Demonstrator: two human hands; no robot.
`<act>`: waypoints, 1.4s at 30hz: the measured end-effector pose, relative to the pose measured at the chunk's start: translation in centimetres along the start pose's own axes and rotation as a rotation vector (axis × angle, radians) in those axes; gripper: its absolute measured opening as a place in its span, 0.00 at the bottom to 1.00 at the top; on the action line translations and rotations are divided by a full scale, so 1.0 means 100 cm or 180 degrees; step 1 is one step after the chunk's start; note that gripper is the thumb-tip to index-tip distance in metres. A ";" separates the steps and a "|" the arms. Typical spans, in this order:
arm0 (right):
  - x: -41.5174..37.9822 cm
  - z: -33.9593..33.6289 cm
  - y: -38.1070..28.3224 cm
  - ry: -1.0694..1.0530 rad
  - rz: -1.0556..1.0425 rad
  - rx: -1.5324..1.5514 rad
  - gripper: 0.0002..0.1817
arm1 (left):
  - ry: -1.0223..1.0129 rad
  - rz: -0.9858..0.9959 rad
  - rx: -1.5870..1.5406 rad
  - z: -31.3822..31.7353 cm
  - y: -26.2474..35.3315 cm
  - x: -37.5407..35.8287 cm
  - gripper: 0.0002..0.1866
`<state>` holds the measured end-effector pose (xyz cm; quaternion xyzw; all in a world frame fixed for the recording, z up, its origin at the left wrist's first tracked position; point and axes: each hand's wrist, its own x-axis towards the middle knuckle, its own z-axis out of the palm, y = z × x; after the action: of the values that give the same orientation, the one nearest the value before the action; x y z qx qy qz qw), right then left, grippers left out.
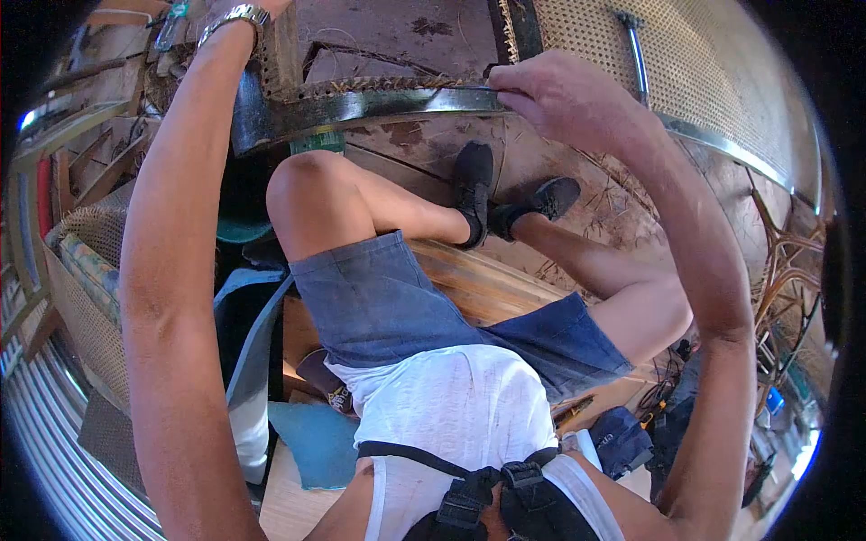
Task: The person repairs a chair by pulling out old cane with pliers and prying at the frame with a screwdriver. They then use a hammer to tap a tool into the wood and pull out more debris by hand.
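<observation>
My right hand (552, 92) is closed, its fingertips pinching a thin strand (476, 87) that lies along the dark curved rail (361, 106) of a furniture frame. A rough woven cane edge (379, 86) runs along the top of that rail. My left arm reaches up at the left, a silver watch (236, 16) on the wrist. My left hand (271, 5) is almost wholly cut off by the top edge, next to a wooden post (284, 54) of the frame. What it holds is hidden. My legs in denim shorts and dark shoes (474, 189) stretch out under the rail.
A woven cane panel with a metal rail (722, 135) stands at the upper right. A cane chair (86, 261) is on the left and bent rattan pieces (789, 261) on the right. I sit on a wooden bench (487, 288). A blue cloth (311, 442) and small tools (654, 415) lie nearby.
</observation>
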<state>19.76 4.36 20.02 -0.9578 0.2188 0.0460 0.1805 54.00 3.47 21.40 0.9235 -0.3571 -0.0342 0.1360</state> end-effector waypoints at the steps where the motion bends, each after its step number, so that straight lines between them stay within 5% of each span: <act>1: -0.001 -0.001 -0.003 0.0000 0.0002 -0.0002 0.10 | -0.0001 0.0002 -0.0003 0.000 0.000 0.000 0.66; 6: -0.001 -0.010 -0.022 -0.0464 -0.0338 -0.1542 0.17 | -0.0104 -0.0028 -0.0142 0.000 -0.001 0.001 0.67; 10: 0.023 -0.029 -0.016 -0.0928 -0.0427 -0.1705 0.14 | 0.0030 0.0023 -0.0076 0.014 -0.007 0.011 0.69; 13: 0.050 -0.043 0.014 -0.0839 -0.0980 -0.1089 0.10 | -0.0175 -0.0081 -0.0452 0.007 -0.006 0.006 0.71; 15: 0.076 -0.065 0.022 -0.1523 -0.1031 0.0143 0.14 | -0.0070 -0.0039 -0.0900 0.008 -0.006 0.004 0.71; 19: 0.100 -0.067 0.027 -0.2015 -0.0535 0.1134 0.12 | -0.0259 0.0134 -0.1489 0.003 -0.009 0.006 0.63; 23: 0.058 -0.039 0.019 -0.1244 -0.0111 0.0641 0.10 | -0.0524 0.0321 -0.1833 -0.001 -0.009 0.000 0.50; 25: 0.033 -0.025 0.004 -0.1176 0.0283 0.1001 0.12 | -0.0666 0.0812 -0.2675 0.000 -0.005 -0.011 0.34; 28: 0.019 -0.017 -0.018 -0.0680 0.0759 0.1150 0.11 | -0.0896 0.0626 -0.2636 0.015 -0.017 0.018 0.24; 37: 0.011 -0.006 -0.002 -0.0764 0.0838 0.1457 0.13 | -0.0836 0.0985 -0.2675 -0.003 -0.008 -0.018 0.26; 40: 0.021 -0.003 0.036 -0.0673 0.0115 0.1392 0.14 | -0.1835 0.0074 -0.4372 0.080 -0.114 0.149 0.29; 42: 0.025 0.014 0.060 -0.0198 -0.0708 0.0925 0.15 | -0.1056 0.0589 -0.2744 0.025 -0.044 0.047 0.34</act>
<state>19.40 -1.18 16.39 -0.9381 0.1102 0.0233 0.3276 59.95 2.91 17.97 0.7291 -0.4081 -0.3142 0.4507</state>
